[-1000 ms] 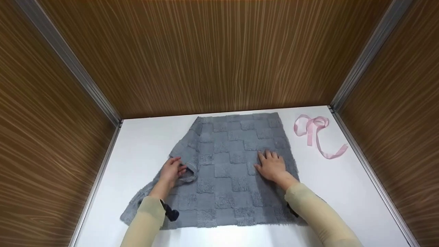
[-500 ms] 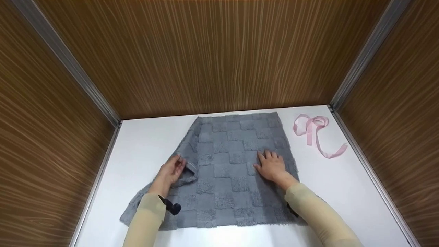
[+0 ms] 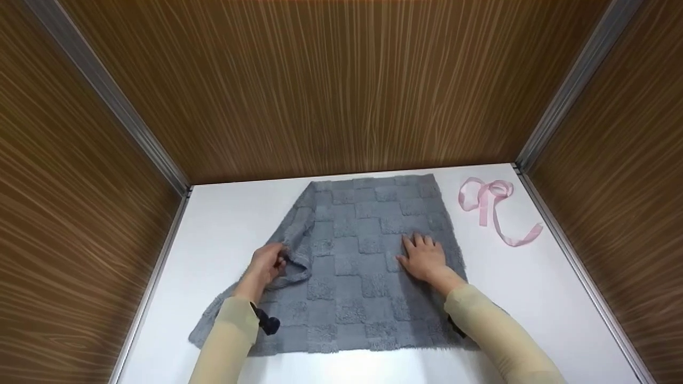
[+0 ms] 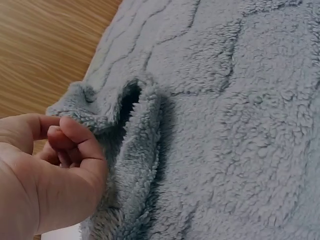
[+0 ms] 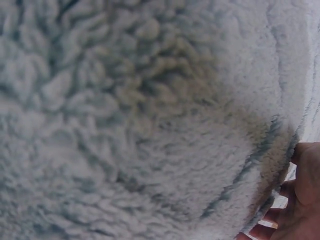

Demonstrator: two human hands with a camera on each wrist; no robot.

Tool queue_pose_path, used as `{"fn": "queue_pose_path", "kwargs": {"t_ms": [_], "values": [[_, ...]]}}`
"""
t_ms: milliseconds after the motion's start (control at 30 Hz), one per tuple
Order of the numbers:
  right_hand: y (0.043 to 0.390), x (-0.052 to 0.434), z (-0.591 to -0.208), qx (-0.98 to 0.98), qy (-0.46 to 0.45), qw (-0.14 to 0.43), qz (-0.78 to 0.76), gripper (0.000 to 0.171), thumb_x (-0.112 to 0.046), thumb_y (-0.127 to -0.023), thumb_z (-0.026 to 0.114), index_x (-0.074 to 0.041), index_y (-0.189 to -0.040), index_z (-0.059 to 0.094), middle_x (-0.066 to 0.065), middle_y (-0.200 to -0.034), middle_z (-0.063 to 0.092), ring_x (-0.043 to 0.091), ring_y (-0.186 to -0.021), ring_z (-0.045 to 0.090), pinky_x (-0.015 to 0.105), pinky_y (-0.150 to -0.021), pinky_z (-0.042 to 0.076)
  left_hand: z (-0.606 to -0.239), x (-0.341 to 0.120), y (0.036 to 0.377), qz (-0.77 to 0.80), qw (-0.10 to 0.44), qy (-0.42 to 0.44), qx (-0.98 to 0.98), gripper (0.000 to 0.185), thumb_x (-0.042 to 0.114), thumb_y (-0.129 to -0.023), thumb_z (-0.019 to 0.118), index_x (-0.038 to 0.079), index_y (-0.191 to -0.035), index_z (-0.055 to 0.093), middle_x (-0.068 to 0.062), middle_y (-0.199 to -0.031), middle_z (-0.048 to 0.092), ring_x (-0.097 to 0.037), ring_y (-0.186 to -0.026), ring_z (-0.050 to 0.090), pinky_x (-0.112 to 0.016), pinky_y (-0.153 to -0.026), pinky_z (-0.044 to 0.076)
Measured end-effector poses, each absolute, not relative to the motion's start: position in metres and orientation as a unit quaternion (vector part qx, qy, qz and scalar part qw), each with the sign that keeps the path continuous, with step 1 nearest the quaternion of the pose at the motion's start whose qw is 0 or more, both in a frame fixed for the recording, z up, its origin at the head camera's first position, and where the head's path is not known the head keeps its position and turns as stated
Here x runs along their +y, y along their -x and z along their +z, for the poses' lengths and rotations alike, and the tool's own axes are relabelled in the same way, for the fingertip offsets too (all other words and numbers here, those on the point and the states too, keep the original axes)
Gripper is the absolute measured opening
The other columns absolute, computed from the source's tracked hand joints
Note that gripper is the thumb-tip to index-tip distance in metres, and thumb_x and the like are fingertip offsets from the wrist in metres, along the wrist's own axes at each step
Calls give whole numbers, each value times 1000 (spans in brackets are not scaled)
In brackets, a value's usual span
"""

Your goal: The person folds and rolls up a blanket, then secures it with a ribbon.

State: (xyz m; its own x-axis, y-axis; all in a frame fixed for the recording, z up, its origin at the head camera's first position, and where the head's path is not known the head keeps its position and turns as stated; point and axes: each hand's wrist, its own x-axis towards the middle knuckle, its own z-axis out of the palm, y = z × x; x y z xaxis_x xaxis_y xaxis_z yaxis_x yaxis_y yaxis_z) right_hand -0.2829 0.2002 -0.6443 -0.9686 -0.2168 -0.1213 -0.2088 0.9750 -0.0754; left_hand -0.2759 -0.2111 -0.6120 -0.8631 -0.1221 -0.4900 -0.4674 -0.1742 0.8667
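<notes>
A grey fleece blanket [image 3: 368, 218] with a raised checker pattern lies spread on the white table. Its left side is partly turned over into a fold, with a dark hollow under the edge. My left hand [image 3: 264, 265] pinches that folded edge between thumb and curled fingers. In the left wrist view the fluffy edge [image 4: 82, 112] bunches up at the fingertips. On the right half, my right hand [image 3: 424, 260] rests flat, palm down, fingers spread. The right wrist view shows mostly close pile, with part of the right hand [image 5: 306, 195] at the lower right.
A pink ribbon [image 3: 483, 209], looped with two loose tails, lies right of the blanket. Wood-grain panels [image 3: 347, 90] wall in the back and both sides. White table surface [image 3: 229, 213] shows around the blanket.
My left hand's fingers have curled in from a looser pose and now pinch the blanket's edge, which has shifted slightly to the right. The right hand has stayed in place.
</notes>
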Motion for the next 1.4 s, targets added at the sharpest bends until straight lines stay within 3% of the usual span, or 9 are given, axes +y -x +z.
{"fn": "queue_pose_path", "kwargs": {"t_ms": [167,300,567,700,867,1000,1100,1267,1400], "values": [[283,201,-645,991,108,65,-33,66,-46,-105,53,-5,-156,40,27,-153,40,50,-136,38,66,-105,35,-620,-203,273,765,90,184,611,27,4,-106,47,-10,-128,52,-13,-93,63,-13,-77,69,-21,-67,56],[283,201,-646,991,108,67,-32,66,-45,-106,52,-5,-156,40,28,-154,38,50,-137,38,66,-106,34,-626,-191,269,677,50,66,732,26,0,-104,51,-8,-129,55,-19,-110,61,-21,-92,70,-33,-82,59],[284,201,-646,992,108,61,-35,67,-47,-105,52,-6,-156,40,27,-153,39,50,-136,39,66,-106,34,-630,-170,259,345,50,-179,920,17,13,-102,61,12,-112,74,-15,-139,57,-33,-123,57,-50,-99,48],[285,201,-647,991,106,71,-27,68,-49,-106,50,-7,-158,38,27,-155,37,49,-138,37,65,-107,34,-634,-159,257,141,-15,-241,960,20,20,-102,61,17,-112,79,-11,-152,50,-35,-137,46,-52,-110,39],[285,201,-647,991,101,82,-23,68,-49,-107,47,-7,-160,34,26,-157,34,48,-141,34,66,-109,32,-641,-147,258,-1,-86,-292,952,24,22,-104,60,13,-118,78,-9,-150,53,-33,-141,42,-47,-116,33],[284,200,-646,992,101,74,-27,67,-47,-107,50,-7,-158,36,27,-156,35,49,-140,35,66,-108,32,-641,-141,262,-43,-131,-278,951,15,12,-97,68,9,-107,78,-8,-122,68,-31,-119,57,-44,-100,46],[283,200,-646,992,102,70,-29,67,-47,-106,50,-7,-158,37,27,-156,36,48,-140,36,66,-108,33,-627,-141,266,48,-93,-199,974,11,5,-95,68,5,-102,77,-11,-109,68,-32,-102,64,-45,-85,54],[283,201,-648,992,107,62,-34,67,-47,-106,51,-6,-157,39,27,-154,38,49,-138,38,66,-106,33,-589,-160,287,334,12,-21,942,31,6,-102,51,-6,-127,65,-25,-128,61,-38,-111,65,-50,-92,54],[283,201,-648,992,108,57,-34,66,-46,-106,51,-5,-157,39,28,-154,38,49,-137,38,66,-105,34,-569,-200,310,401,-61,35,914,44,3,-101,48,-15,-141,48,-36,-145,42,-46,-123,55,-53,-99,49]]}}
